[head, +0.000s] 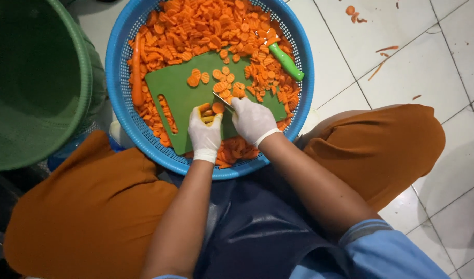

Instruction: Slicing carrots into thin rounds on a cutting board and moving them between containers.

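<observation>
A green cutting board (177,88) lies in a blue mesh basket (118,46) full of crinkle-cut carrot slices (195,26). My left hand (205,132), in a white glove, holds a short carrot piece (216,108) down on the board. My right hand (253,121), also gloved, grips a knife (222,101) whose blade meets the carrot piece. Several fresh slices (224,82) rest on the board above the hands.
A green-handled peeler (286,61) and a whole carrot (137,67) lie in the basket. A large green bucket (35,82) stands at the left. Carrot peels (381,59) dot the white tiled floor at the right. My knees in orange cloth flank the basket.
</observation>
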